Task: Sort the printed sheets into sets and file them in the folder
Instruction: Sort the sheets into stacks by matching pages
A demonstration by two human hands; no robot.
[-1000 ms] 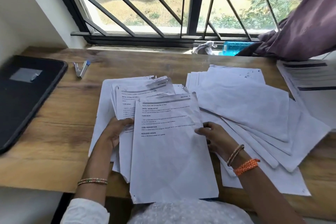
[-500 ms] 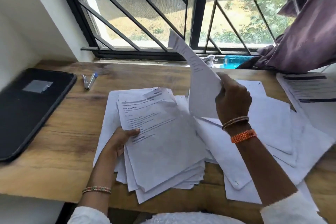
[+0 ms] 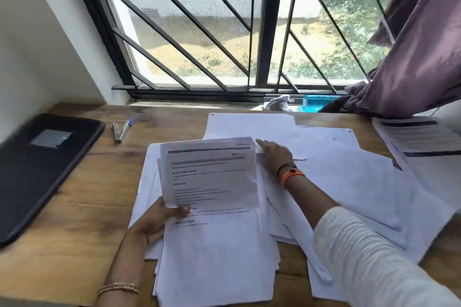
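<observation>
White stack (image 3: 214,257): printed side up at the near tabletop (image 3: 74,219) edge, guessing it's the unsorted lot, kept close for easy reading

Left hand (image 3: 159,219): pinching a few sheets (image 3: 209,174) by the lower corner, lifted so the headers show

Right hand (image 3: 274,157): fingers straight, flat on the face-down pile (image 3: 349,177), probably pinning it in place

Folder (image 3: 37,172): black, shut, far left, well apart from the paper, so no filing yet

Pens (image 3: 121,129): parked behind, near the window

Wooden bench (image 3: 74,219) below barred window (image 3: 224,32), daylight outside; white wall (image 3: 37,45) upper left, purple curtain (image 3: 419,57) upper right.
</observation>
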